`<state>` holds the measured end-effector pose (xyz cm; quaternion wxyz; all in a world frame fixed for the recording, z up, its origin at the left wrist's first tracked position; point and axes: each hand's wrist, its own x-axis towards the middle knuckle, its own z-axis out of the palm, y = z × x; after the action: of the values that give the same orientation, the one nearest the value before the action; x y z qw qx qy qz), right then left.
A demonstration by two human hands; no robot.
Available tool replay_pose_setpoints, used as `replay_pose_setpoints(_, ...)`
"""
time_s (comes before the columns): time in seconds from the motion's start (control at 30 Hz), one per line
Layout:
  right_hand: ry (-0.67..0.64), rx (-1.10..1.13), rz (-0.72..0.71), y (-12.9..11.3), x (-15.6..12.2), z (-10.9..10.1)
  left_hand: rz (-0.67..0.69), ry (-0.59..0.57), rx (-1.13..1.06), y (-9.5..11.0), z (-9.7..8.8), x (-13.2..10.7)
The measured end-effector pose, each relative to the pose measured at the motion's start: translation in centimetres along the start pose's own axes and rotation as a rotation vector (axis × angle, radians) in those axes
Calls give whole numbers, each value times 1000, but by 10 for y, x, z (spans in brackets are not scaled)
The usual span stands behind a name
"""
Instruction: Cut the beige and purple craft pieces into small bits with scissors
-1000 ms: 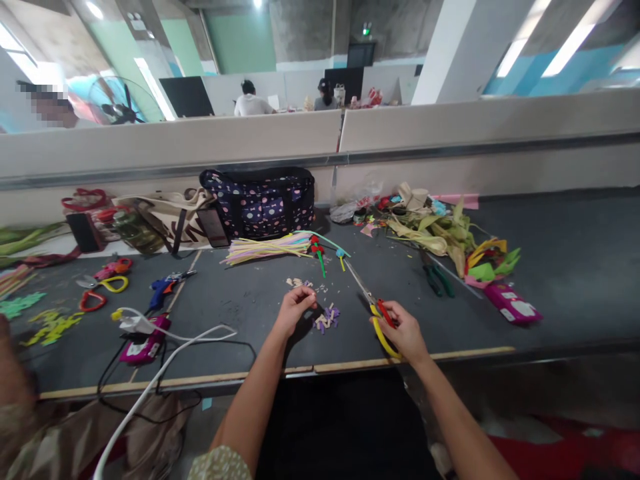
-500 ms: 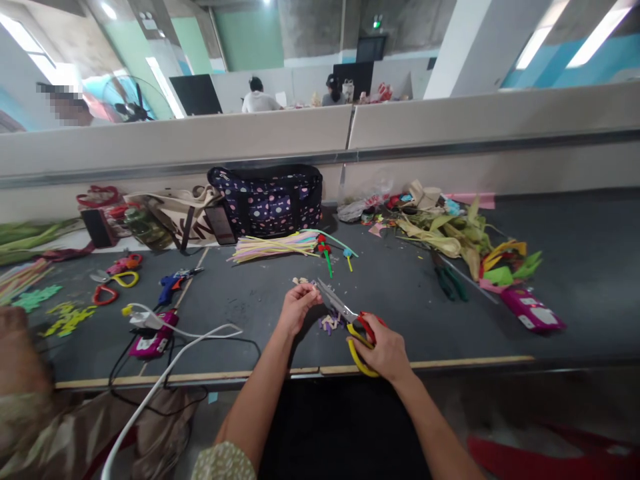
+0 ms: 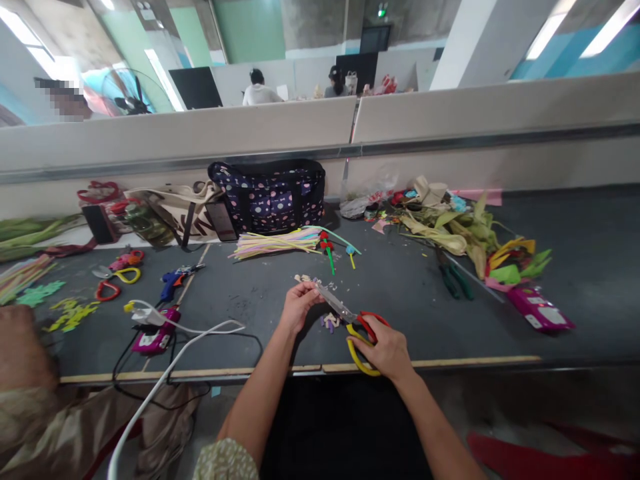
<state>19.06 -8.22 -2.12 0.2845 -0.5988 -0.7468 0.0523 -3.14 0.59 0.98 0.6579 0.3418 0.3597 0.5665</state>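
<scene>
Here, the right hand [image 3: 385, 350] is gripping the scissors [image 3: 350, 317], blades angled far-left toward the left hand [image 3: 297, 307], whose fingers are pinching a small piece over the desk [image 3: 250, 300] for trimming.

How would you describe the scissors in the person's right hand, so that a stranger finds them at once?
Start at the polka-dot bag at the back of the grey table, then come straight toward the near edge. There the right hand holds the scissors. Unlike the other scissors lying far left, these are held, their blades pointing at the left hand.
</scene>
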Motion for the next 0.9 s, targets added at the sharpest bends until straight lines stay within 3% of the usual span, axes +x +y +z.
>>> replay_pose_setpoints(0.9, 3, -52, -24, 2, 0, 3, -48, 5, -2, 0, -2, 1)
